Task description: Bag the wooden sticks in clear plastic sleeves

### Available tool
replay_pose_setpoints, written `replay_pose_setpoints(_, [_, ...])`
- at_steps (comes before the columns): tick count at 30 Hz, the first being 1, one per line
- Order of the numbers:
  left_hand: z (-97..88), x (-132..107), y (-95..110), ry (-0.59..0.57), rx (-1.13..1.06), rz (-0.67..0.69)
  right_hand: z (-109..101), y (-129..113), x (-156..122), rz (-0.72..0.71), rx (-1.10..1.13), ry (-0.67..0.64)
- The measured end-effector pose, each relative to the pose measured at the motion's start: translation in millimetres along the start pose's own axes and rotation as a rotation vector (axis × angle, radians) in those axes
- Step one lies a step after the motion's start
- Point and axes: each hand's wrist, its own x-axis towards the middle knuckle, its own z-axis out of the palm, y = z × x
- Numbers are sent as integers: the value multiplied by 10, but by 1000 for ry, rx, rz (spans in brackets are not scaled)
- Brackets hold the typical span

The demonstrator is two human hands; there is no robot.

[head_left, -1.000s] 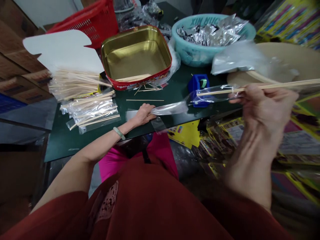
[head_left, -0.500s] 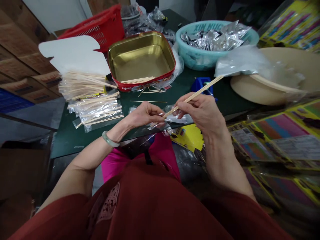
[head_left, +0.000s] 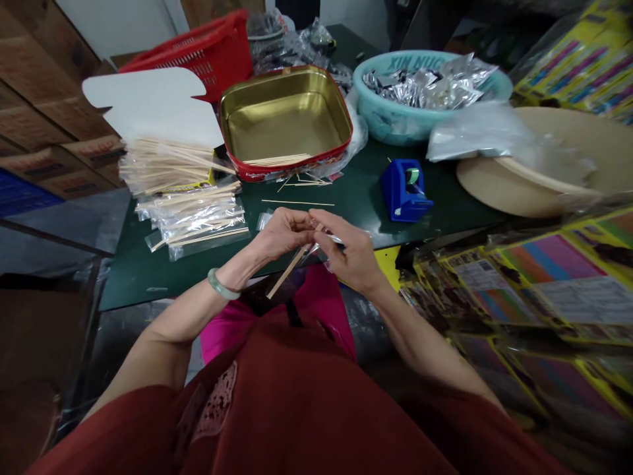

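Observation:
My left hand (head_left: 287, 234) and my right hand (head_left: 349, 251) meet over the front edge of the table, fingers pinched together. Between them is a clear plastic bag (head_left: 312, 249), and thin wooden sticks (head_left: 287, 272) slant down and left below the fingers, seemingly inside it. Both hands grip around the bag's upper end; the exact fingertip hold is partly hidden. A single thin stick (head_left: 297, 202) lies on the table just beyond my left hand. To the left is a pile of bagged wooden sticks (head_left: 198, 218), with more sticks (head_left: 168, 165) heaped behind it.
A gold-lined tin (head_left: 287, 122) stands behind the hands, with a few sticks at it. A blue tape dispenser (head_left: 405, 194) sits to the right. Beyond are a turquoise basin (head_left: 390, 119) of silver packets, a beige basin (head_left: 479, 185) and a red basket (head_left: 217, 63). Colourful packages (head_left: 554, 264) are stacked at right.
My right hand has moved left and come up against my left hand. The sticks, earlier held pointing up and right, now hang down and left at the bag. The tape dispenser is uncovered.

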Motion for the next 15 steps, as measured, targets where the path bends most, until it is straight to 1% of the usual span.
replay_pose_setpoints(1, [-9,-5,-10,13,-13,11,32,2,-37,0,-11,1])
replay_pose_setpoints(2, [-15,-15,-16,23,-24,12,38,16,-54,13,-21,31])
replay_pose_setpoints(4, [-19,-41,-11,27,-27,-9,-11,57,-37,51,-41,102])
replay_pose_setpoints(5, [-15,-53,-4,25,-20,-20,-55,75,-10,58,-49,109])
replay_pose_setpoints(7, [-2,-69,16,16,-6,-29,-153,87,56,42,-59,65])
replay_pose_setpoints(10, [18,-70,35,-13,0,-9,-267,51,131,-16,-81,-3])
replay_pose_setpoints(12, [22,-64,36,-23,10,8,-312,24,153,-48,-97,-30])
replay_pose_setpoints(15, [15,-60,24,-17,59,26,-349,13,159,-54,-93,-62])
